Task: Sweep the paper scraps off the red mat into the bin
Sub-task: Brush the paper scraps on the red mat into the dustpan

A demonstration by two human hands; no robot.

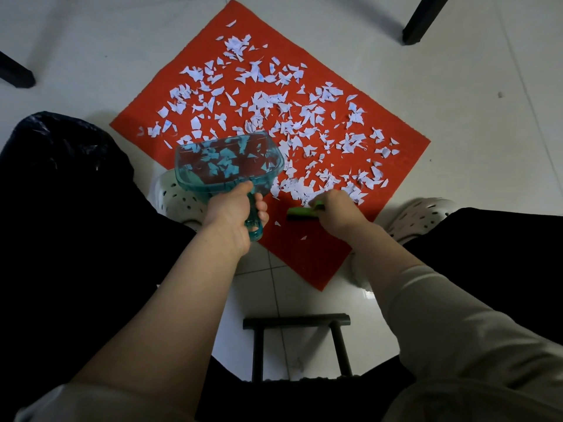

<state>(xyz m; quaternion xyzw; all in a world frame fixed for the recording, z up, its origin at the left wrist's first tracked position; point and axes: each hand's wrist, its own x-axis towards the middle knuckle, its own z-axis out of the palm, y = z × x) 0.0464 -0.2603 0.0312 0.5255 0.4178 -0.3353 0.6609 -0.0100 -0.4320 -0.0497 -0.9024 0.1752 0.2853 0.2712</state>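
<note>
A red mat (307, 257) lies on the white tiled floor, turned like a diamond. Several white paper scraps (268, 108) cover most of it. My left hand (234, 208) grips the handle of a clear teal dustpan (228, 162), held above the mat's left edge; scraps show through its bottom. My right hand (338, 208) holds a small green brush (303, 213) down on the mat's near part, just below a dense band of scraps. A bin lined with a black bag (58, 141) stands at the left, beside my left knee.
My dark-trousered knees frame the view, with white perforated clogs (417, 217) on my feet at either side of the mat's near corner. A dark stool frame (297, 322) is under me. Black furniture legs (422, 19) stand at top right and far left.
</note>
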